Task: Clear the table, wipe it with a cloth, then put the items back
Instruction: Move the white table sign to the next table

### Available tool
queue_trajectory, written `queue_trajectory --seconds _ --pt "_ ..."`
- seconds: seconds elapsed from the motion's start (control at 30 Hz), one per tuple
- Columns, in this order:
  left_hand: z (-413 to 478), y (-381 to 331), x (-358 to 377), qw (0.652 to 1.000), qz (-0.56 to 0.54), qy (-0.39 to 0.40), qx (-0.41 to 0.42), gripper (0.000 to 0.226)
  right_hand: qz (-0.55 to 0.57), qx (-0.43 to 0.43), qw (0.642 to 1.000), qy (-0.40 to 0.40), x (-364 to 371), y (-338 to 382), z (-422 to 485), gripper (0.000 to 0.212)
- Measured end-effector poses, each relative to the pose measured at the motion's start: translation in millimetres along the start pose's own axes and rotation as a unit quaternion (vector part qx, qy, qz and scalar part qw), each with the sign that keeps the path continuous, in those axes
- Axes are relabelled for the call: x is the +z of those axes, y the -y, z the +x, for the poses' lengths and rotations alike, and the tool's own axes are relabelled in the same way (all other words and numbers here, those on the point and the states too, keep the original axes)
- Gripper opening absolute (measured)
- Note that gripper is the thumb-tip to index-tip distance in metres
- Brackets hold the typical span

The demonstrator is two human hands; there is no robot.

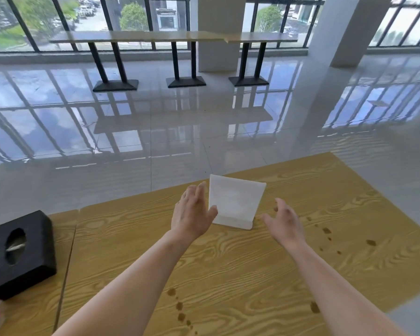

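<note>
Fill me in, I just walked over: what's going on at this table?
A person reaches both open hands toward a white stand on the wooden table. The left hand is at its left edge, perhaps touching it; the right hand is apart from it on the right. Neither grips it yet. Brown spots dot the tabletop, so it is not yet wiped. A black tissue box sits at the far left.

The left forearm (pixel 131 275) and right forearm (pixel 330 282) are bare from wrist to the picture's lower edge, slim and smooth. The left hand (pixel 192 214) and right hand (pixel 285 224) are bare too. A faint mark at the left hand's outer edge could be a ring; too small to tell.
</note>
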State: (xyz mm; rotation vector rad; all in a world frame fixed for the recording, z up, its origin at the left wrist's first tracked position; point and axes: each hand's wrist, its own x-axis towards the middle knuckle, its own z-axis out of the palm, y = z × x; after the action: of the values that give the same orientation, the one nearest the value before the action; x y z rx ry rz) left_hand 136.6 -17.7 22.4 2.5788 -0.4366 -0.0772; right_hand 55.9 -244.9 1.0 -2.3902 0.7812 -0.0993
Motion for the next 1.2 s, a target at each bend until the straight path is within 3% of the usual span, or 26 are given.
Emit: queue_trajectory --seconds 0.3,0.5,0.57,0.67,0.83,1.07,1.2 --pt "55.7 -25.0 32.1 0.989 -0.116 0.033 -0.079 0.076 0.1 -0.015 0.994 0.045 9.1 -4.2 47.8 0.058" --pt "71.5 -23.8 34.2 0.956 -0.26 -0.012 -0.139 0.058 0.141 -0.052 0.988 0.034 19.4 -7.0 61.6 0.019" --pt "75.6 -21.8 34.2 0.943 -0.289 -0.036 -0.161 0.041 0.138 -0.063 0.988 0.009 22.1 -7.8 65.7 0.008" --pt "78.9 -16.8 34.3 0.919 -0.335 -0.076 -0.193 0.009 0.124 -0.079 0.989 -0.028 25.1 -7.2 68.0 0.013" --pt "69.6 -3.7 28.1 0.89 -0.391 -0.106 -0.209 0.016 0.154 -0.08 0.984 -0.035 26.6 3.1 65.3 0.008" --pt "42.8 24.0 2.5 0.89 -0.385 -0.158 -0.186 0.019 0.177 -0.115 0.977 -0.009 34.2 34.8 48.6 0.008" --pt "16.7 48.2 -18.6 0.873 -0.414 -0.172 -0.191 0.005 0.187 -0.143 0.972 0.023 42.7 59.5 34.0 0.01"
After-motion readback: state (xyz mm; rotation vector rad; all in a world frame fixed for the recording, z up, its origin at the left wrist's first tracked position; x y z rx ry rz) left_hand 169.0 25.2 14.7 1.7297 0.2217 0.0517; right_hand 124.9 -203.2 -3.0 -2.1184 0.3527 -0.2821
